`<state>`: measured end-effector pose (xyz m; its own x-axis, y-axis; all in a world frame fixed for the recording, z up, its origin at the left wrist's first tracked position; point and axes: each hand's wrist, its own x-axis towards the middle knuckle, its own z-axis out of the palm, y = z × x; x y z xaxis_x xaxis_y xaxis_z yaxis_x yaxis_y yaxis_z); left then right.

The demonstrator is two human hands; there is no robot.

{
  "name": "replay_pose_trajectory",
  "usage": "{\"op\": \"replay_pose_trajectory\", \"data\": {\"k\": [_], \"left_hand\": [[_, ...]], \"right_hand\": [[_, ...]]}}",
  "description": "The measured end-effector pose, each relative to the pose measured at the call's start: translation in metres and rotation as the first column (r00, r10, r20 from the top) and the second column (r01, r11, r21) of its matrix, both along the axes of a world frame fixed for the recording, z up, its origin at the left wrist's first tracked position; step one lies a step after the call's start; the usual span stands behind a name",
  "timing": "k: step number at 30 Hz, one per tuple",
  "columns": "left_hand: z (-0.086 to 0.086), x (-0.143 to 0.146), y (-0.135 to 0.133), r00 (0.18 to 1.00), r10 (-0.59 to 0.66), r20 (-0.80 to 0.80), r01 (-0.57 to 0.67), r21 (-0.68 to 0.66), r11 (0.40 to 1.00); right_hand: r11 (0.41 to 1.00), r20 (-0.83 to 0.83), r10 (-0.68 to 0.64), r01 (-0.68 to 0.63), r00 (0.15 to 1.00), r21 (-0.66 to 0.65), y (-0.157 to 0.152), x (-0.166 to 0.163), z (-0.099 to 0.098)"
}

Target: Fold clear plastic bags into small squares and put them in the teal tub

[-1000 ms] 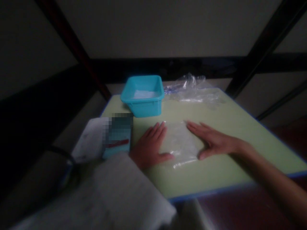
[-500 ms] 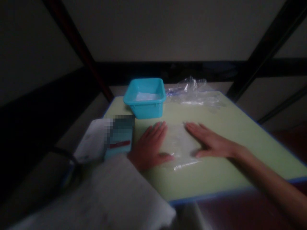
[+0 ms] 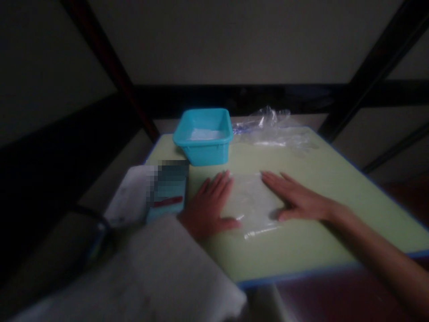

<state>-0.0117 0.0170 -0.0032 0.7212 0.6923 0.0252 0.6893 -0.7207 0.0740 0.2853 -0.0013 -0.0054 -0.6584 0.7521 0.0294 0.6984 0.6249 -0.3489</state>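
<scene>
A clear plastic bag (image 3: 253,201) lies flat on the pale yellow-green table (image 3: 321,241), its near edge shining. On its left side rests my left hand (image 3: 211,208), palm down with the fingers stretched forward and the thumb pointing toward the bag's middle. My right hand (image 3: 300,197) lies flat along the bag's right side, fingers extended and thumb apart. Neither hand grips anything. Whether anything is inside the bag is hard to make out in the dim, blurry view.
A turquoise plastic basin (image 3: 204,150) with something white inside stands at the back. Crumpled clear plastic (image 3: 271,127) lies at the far edge. Left of my left hand are a blurred-out teal object (image 3: 170,188), a red pen-like item (image 3: 167,201) and white paper (image 3: 129,192).
My hands have spread very slightly farther apart over the plastic bag, the right one shifting a little to the right. Everything else looks the same.
</scene>
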Motion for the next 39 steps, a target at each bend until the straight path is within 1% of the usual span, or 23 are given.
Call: {"op": "replay_pose_trajectory", "data": {"k": [3,5,7,9,11,14,16,18,21,24,28,34,39], "left_hand": [[0.002,0.0,-0.001,0.995,-0.032,0.095,0.027,0.051,0.998],[0.006,0.0,-0.001,0.985,-0.06,0.163,0.048,0.076,0.996],[0.009,0.0,-0.002,0.971,-0.103,0.217,0.085,0.092,0.992],[0.012,0.001,-0.003,0.957,-0.17,0.236,0.152,0.092,0.984],[0.012,0.001,-0.003,0.938,-0.269,0.22,0.26,0.068,0.963],[0.01,0.004,-0.003,0.889,-0.418,0.186,0.424,0.006,0.906],[0.007,0.005,-0.003,0.87,-0.46,0.179,0.472,-0.027,0.881],[0.006,0.005,-0.002,0.866,-0.466,0.182,0.481,-0.049,0.875],[0.005,0.005,-0.002,0.867,-0.463,0.184,0.482,-0.078,0.872],[0.004,0.004,-0.001,0.874,-0.453,0.177,0.475,-0.104,0.874],[0.002,0.003,-0.001,0.877,-0.45,0.17,0.472,-0.126,0.873],[0.003,0.004,0.0,0.877,-0.445,0.179,0.47,-0.135,0.872],[0.008,0.005,-0.002,0.846,-0.486,0.219,0.512,-0.078,0.855]], "right_hand": [[1.0,-0.121,0.022,-0.02,0.992,0.017,-0.001,0.002,0.005],[0.998,-0.197,0.043,-0.034,0.979,0.052,-0.004,0.001,0.014],[0.994,-0.227,0.084,-0.065,0.97,0.091,-0.01,-0.001,0.025],[0.984,-0.208,0.133,-0.104,0.969,0.145,-0.021,-0.004,0.034],[0.966,-0.16,0.157,-0.118,0.974,0.23,-0.036,-0.005,0.039],[0.938,-0.074,0.131,-0.1,0.989,0.331,-0.057,-0.005,0.037],[0.922,-0.033,0.12,-0.099,0.992,0.373,-0.066,-0.005,0.033],[0.89,-0.004,0.131,-0.115,0.991,0.442,-0.071,-0.006,0.028],[0.818,0.064,0.167,-0.174,0.984,0.548,-0.071,-0.009,0.022],[0.771,0.137,0.191,-0.235,0.972,0.591,-0.07,-0.011,0.019],[0.753,0.181,0.192,-0.263,0.965,0.603,-0.069,-0.013,0.019],[0.758,0.188,0.202,-0.275,0.961,0.592,-0.068,-0.016,0.019],[0.716,0.237,0.217,-0.319,0.947,0.621,-0.067,-0.016,0.017]]}}
